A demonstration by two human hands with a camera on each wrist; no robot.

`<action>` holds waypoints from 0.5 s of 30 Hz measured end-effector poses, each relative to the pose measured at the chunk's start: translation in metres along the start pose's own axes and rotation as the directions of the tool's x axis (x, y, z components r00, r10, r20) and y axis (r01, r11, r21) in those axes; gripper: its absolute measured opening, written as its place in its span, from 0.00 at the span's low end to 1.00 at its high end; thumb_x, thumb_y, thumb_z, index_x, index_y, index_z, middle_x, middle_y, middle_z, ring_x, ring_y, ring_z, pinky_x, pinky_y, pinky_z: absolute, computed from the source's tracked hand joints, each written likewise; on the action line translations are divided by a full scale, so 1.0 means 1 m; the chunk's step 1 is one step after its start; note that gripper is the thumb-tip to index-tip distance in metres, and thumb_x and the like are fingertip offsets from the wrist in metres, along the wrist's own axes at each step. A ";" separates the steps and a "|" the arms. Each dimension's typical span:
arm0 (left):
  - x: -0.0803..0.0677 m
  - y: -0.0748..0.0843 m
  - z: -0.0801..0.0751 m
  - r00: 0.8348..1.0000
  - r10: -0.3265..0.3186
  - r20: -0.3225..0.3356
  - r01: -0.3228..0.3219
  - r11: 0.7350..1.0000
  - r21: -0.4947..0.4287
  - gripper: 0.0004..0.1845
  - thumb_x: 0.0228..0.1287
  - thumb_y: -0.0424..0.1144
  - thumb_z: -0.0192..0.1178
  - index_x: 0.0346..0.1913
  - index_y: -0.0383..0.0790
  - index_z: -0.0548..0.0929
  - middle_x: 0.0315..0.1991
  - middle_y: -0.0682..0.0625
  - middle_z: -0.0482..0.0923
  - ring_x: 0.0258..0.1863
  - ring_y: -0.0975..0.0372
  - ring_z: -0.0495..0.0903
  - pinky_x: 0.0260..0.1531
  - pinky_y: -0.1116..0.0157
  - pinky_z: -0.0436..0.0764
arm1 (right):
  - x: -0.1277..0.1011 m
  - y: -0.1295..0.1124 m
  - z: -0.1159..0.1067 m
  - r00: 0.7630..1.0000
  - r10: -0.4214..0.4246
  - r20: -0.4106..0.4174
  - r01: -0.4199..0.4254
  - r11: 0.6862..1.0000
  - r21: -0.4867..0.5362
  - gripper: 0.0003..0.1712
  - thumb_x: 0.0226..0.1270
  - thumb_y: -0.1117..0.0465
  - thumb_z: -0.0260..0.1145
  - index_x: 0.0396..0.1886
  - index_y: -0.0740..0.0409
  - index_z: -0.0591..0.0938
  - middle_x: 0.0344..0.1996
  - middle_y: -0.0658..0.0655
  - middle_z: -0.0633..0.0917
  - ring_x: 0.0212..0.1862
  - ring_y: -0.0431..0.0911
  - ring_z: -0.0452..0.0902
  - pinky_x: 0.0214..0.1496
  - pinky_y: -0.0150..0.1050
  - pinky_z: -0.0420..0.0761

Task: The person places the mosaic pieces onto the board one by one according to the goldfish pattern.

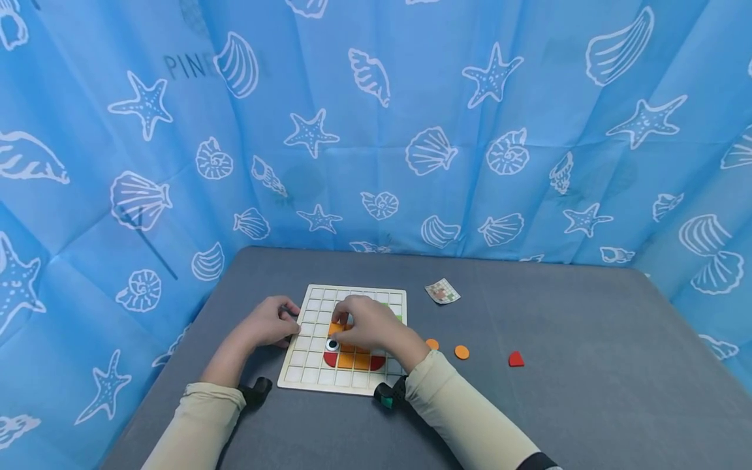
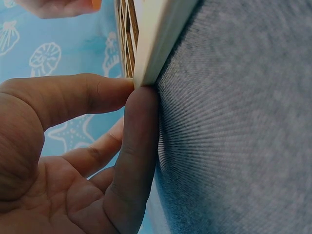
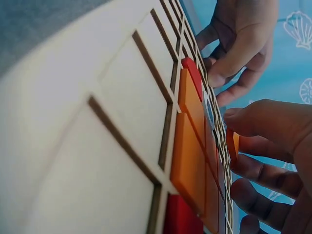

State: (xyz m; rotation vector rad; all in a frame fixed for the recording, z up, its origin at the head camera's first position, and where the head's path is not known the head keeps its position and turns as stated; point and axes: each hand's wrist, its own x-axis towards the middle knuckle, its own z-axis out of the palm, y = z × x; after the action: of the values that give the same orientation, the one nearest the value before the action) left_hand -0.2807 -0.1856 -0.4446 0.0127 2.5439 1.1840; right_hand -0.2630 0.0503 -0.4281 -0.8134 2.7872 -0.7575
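Bracing grid board point(image 1: 311, 365) edge, left hand point(image 1: 267, 323) fingers straight; right hand point(image 1: 367, 323) pinching orange tile point(image 3: 233, 146).

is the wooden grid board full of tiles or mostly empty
Mostly empty. The wooden grid board holds only a small cluster of orange and red tiles near its front edge; most cells that show are bare.

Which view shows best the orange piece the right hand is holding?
The right wrist view: the orange piece sits pinched in the right hand, edge-on just above the grid board. The head view hides it under the right hand's fingers. The left wrist view catches only an orange sliver at its top edge.
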 end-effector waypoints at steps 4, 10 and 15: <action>0.000 0.002 0.000 1.000 -0.001 -0.006 0.001 1.000 0.001 0.18 0.56 0.31 0.63 0.50 0.34 0.76 0.32 0.43 0.76 0.27 0.56 0.80 0.25 0.60 0.85 | 0.004 0.001 0.000 1.000 0.007 0.010 -0.007 1.000 0.008 0.11 0.60 0.46 0.71 0.39 0.44 0.85 0.37 0.43 0.83 0.36 0.37 0.75 0.37 0.34 0.77; -0.002 0.002 0.000 1.000 0.017 -0.008 -0.017 1.000 0.006 0.19 0.56 0.30 0.62 0.52 0.32 0.76 0.33 0.43 0.76 0.28 0.56 0.80 0.27 0.59 0.86 | 0.005 0.002 0.001 1.000 0.010 0.016 -0.010 1.000 -0.004 0.10 0.60 0.48 0.71 0.39 0.44 0.85 0.36 0.44 0.83 0.36 0.37 0.75 0.35 0.34 0.77; -0.002 0.002 0.001 1.000 0.018 -0.007 -0.018 1.000 0.005 0.19 0.57 0.30 0.62 0.52 0.32 0.75 0.33 0.42 0.76 0.29 0.56 0.80 0.27 0.59 0.86 | 0.006 0.003 0.002 1.000 0.012 0.015 -0.011 1.000 -0.007 0.09 0.62 0.49 0.70 0.39 0.44 0.85 0.36 0.43 0.83 0.37 0.37 0.75 0.36 0.34 0.77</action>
State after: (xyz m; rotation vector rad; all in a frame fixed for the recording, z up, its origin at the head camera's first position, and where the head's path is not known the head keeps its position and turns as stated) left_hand -0.2785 -0.1840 -0.4430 0.0329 2.5578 1.1860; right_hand -0.2686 0.0485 -0.4315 -0.8001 2.7806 -0.7377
